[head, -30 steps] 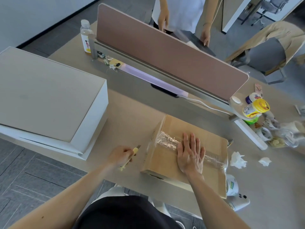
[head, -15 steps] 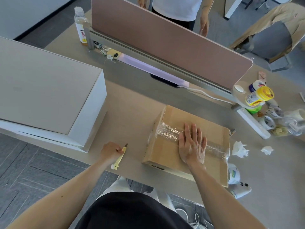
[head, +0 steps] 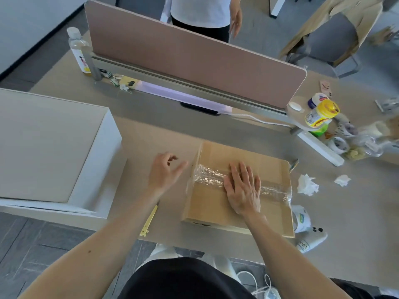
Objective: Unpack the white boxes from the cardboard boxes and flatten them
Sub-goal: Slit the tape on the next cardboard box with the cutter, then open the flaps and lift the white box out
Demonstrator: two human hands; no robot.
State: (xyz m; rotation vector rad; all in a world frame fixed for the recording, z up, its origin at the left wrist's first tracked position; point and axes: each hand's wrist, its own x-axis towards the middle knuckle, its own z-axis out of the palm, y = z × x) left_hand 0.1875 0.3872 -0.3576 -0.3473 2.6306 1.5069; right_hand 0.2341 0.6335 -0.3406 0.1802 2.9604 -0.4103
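One cardboard box [head: 216, 203], sealed by one strip of clear tape [head: 207, 178], lies on the table [head: 151, 134] directly before me. My right hand [head: 243, 188] rests flat on the tape, fingers straight, gripping nothing. My left hand [head: 164, 173] hovers just beside the box's left edge, fingers loosely curled and empty. One yellow cutter [head: 149, 221] lies under my left forearm. One large white box [head: 43, 147] stands at left; two crumpled tissues [head: 306, 184] [head: 342, 180] lie at right.

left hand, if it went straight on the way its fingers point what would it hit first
Most likely the left end of the cardboard box, where the clear tape wraps over its edge. The left hand points its fingers toward it; its height is unclear.
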